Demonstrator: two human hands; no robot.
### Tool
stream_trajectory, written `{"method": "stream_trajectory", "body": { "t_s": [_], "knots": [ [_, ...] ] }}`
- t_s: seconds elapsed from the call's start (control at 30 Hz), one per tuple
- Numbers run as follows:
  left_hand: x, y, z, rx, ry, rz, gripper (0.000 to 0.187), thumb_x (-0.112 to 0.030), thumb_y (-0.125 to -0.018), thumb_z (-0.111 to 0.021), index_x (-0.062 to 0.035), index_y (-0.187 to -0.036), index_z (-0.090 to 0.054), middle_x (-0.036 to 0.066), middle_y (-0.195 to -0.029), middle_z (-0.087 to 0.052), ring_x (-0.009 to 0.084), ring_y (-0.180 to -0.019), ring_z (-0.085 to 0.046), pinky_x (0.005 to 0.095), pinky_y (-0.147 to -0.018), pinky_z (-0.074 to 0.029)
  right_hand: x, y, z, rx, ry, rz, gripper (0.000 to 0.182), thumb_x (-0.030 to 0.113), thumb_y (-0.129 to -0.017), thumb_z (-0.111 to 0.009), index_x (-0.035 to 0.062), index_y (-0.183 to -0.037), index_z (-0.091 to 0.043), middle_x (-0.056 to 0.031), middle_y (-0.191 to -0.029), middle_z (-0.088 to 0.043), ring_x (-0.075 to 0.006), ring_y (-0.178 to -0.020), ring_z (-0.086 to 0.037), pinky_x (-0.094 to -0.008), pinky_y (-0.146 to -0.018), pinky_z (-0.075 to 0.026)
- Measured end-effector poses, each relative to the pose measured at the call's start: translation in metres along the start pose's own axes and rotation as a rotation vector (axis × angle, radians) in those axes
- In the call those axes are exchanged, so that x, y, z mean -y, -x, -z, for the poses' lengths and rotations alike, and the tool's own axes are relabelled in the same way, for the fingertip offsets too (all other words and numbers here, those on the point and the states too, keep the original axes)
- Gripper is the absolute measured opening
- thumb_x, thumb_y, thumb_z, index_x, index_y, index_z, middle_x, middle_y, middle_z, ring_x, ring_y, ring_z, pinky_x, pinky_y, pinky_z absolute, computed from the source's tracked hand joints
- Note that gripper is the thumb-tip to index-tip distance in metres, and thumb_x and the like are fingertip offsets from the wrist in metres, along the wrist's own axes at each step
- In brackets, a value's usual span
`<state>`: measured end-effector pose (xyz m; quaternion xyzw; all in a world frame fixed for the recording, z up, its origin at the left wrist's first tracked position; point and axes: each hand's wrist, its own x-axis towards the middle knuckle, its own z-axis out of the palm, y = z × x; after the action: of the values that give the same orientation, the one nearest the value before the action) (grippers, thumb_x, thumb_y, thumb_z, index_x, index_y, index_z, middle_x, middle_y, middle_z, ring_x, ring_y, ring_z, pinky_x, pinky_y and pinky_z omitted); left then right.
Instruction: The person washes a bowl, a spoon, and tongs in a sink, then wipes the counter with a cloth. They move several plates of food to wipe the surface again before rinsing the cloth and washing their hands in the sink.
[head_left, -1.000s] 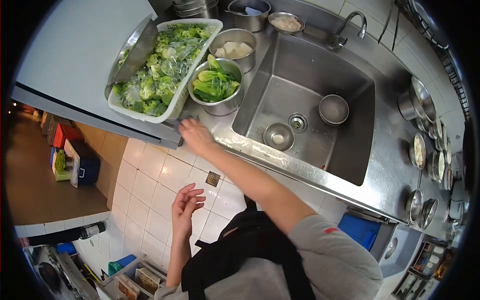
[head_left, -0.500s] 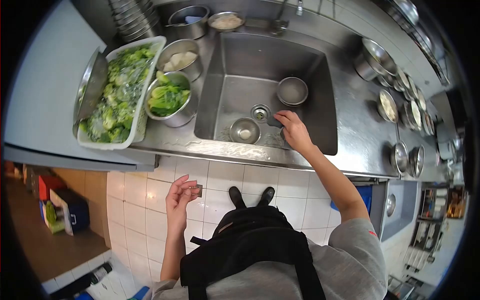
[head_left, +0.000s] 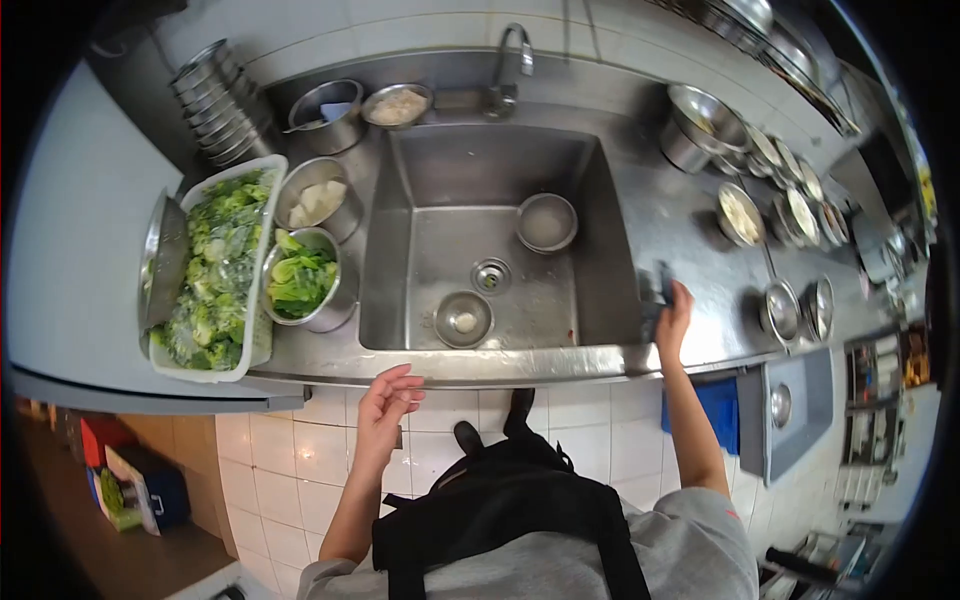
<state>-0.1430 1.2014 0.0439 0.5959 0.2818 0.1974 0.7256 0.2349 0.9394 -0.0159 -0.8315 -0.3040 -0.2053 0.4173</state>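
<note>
My right hand [head_left: 675, 325] is over the right rim of the steel sink [head_left: 618, 190], closed around a small dark thing [head_left: 663, 287] that motion blurs too much to name. Just in front of the sink's front edge, my left hand [head_left: 387, 402] is raised with loosely bent fingers and nothing in it. Inside the sink, a steel bowl [head_left: 463, 337] with a small pale piece in it lies near the front. Another bowl [head_left: 547, 222], holding cloudy liquid, stands farther back on the right, beyond the drain [head_left: 491, 277].
On the left stand a white basket of broccoli [head_left: 262, 345], a pot of leafy greens [head_left: 345, 300] and a pot of white chunks [head_left: 350, 215]. A faucet [head_left: 512, 60] rises behind the sink. Several bowls and a large pot [head_left: 685, 150] occupy the right counter.
My right hand has come out of the sink to the right with the dark thing. My left hand has risen slightly toward the sink edge. The view has tilted upward.
</note>
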Motion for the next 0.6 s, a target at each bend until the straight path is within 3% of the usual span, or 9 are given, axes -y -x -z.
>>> {"method": "stream_trajectory", "body": {
  "t_s": [0.07, 0.13, 0.23, 0.37, 0.43, 0.47, 0.53, 0.57, 0.6],
  "knots": [
    [-0.002, -0.014, -0.006, -0.035, 0.032, -0.007, 0.031, -0.005, -0.083, -0.047, -0.0045, -0.115, -0.045, 0.008, -0.101, -0.056, 0.0131, -0.085, -0.055, 0.0239, -0.073, -0.044, -0.074, 0.0, -0.032, 0.026, 0.331, -0.049, 0.051, -0.008, -0.067, -0.041, -0.0013, -0.118, -0.039, -0.0246, -0.121, -0.035, -0.0377, -0.111, -0.035, -0.0412, -0.095, -0.027],
    [-0.011, -0.031, -0.021, 0.007, 0.014, 0.03, 0.031, -0.006, -0.083, -0.048, -0.0044, -0.115, -0.045, 0.008, -0.101, -0.056, 0.0127, -0.086, -0.055, 0.0235, -0.073, -0.044, -0.071, -0.026, -0.062, -0.022, 0.381, 0.049, 0.05, -0.006, -0.069, -0.042, -0.0034, -0.118, -0.038, -0.0267, -0.121, -0.034, -0.0402, -0.112, -0.034, -0.043, -0.096, -0.026],
    [-0.013, -0.073, -0.046, 0.036, -0.03, -0.034, 0.031, -0.007, -0.084, -0.049, -0.0041, -0.114, -0.045, 0.007, -0.1, -0.056, 0.0127, -0.086, -0.055, 0.0232, -0.072, -0.043, -0.067, -0.089, -0.113, 0.066, 0.269, 0.051, 0.05, -0.007, -0.069, -0.042, -0.0049, -0.118, -0.038, -0.0267, -0.121, -0.036, -0.0394, -0.112, -0.034, -0.0424, -0.096, -0.027],
    [-0.02, -0.14, -0.086, 0.103, -0.063, -0.08, 0.03, -0.008, -0.084, -0.049, -0.0037, -0.114, -0.045, 0.007, -0.099, -0.056, 0.0123, -0.086, -0.054, 0.0234, -0.073, -0.043, -0.073, -0.17, -0.178, 0.322, 0.023, 0.271, 0.039, -0.002, -0.076, -0.043, 0.0, -0.115, -0.046, -0.0217, -0.117, -0.045, -0.0348, -0.11, -0.042, -0.036, -0.094, -0.032],
    [-0.022, -0.171, -0.103, 0.168, -0.08, -0.149, 0.03, -0.008, -0.084, -0.049, -0.0033, -0.113, -0.046, 0.007, -0.099, -0.056, 0.012, -0.087, -0.053, 0.0236, -0.075, -0.042, -0.051, -0.205, -0.204, 0.63, -0.234, 0.14, 0.024, 0.011, -0.084, -0.044, -0.0006, -0.103, -0.054, -0.0185, -0.098, -0.058, -0.0326, -0.097, -0.053, -0.0333, -0.084, -0.04],
    [-0.025, -0.182, -0.109, 0.164, -0.077, -0.154, 0.03, -0.008, -0.084, -0.049, -0.0033, -0.113, -0.046, 0.007, -0.099, -0.056, 0.012, -0.087, -0.053, 0.0236, -0.075, -0.042, -0.032, -0.217, -0.216, 0.666, -0.218, 0.155, 0.023, 0.014, -0.084, -0.045, -0.0009, -0.098, -0.056, -0.02, -0.095, -0.058, -0.0337, -0.095, -0.053, -0.0341, -0.081, -0.041],
    [-0.034, -0.199, -0.119, 0.14, -0.151, -0.2, 0.029, -0.008, -0.084, -0.049, -0.0032, -0.113, -0.046, 0.007, -0.1, -0.056, 0.0118, -0.089, -0.052, 0.024, -0.075, -0.042, 0.001, -0.239, -0.251, 0.496, -0.155, 0.197, 0.022, 0.016, -0.084, -0.045, 0.0002, -0.094, -0.056, -0.0201, -0.091, -0.057, -0.0353, -0.091, -0.053, -0.037, -0.077, -0.042],
    [-0.038, -0.205, -0.121, 0.128, -0.14, -0.205, 0.029, -0.008, -0.084, -0.049, -0.0032, -0.113, -0.047, 0.007, -0.1, -0.056, 0.0114, -0.089, -0.052, 0.0242, -0.075, -0.043, 0.011, -0.258, -0.27, 0.638, -0.207, 0.17, 0.023, 0.018, -0.085, -0.044, 0.0005, -0.096, -0.056, -0.0217, -0.094, -0.055, -0.0368, -0.092, -0.052, -0.0377, -0.077, -0.041],
    [-0.042, -0.21, -0.123, 0.118, -0.136, -0.208, 0.029, -0.008, -0.084, -0.049, -0.0032, -0.113, -0.047, 0.007, -0.1, -0.056, 0.0114, -0.089, -0.052, 0.0242, -0.075, -0.043, 0.026, -0.272, -0.289, 0.542, -0.153, 0.155, 0.025, 0.02, -0.085, -0.045, 0.0012, -0.096, -0.056, -0.0221, -0.094, -0.055, -0.0371, -0.092, -0.051, -0.0375, -0.078, -0.041]
  ]
}}
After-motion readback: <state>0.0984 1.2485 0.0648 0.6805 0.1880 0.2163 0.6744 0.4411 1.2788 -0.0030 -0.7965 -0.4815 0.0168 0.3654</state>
